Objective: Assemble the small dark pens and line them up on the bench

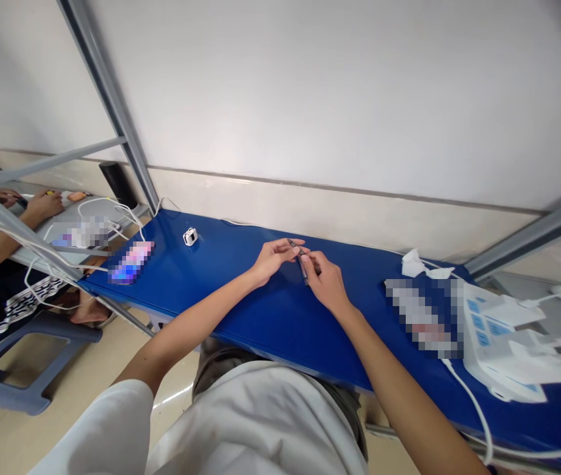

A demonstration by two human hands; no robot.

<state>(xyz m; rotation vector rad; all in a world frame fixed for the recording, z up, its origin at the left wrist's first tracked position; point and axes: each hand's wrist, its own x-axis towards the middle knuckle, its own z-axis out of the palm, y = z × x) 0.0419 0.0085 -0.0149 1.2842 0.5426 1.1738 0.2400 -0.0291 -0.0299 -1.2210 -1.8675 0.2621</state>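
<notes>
Over the middle of the blue table [261,310], both my hands meet on a slim dark pen [303,269]. My left hand [273,259] pinches its upper end between thumb and fingers. Lower along the barrel, my right hand [327,280] grips it with the fingers curled round. The pen slants, its lower end pointing toward me. Whether its cap is on or off is too small to tell.
A phone [132,262] and a small white-and-black object [190,236] are on the left. To the right are crumpled tissue [413,263], a blurred-out item [424,316] and a white power strip [498,343] with cables. Another person's hand [43,210] is at the neighbouring table.
</notes>
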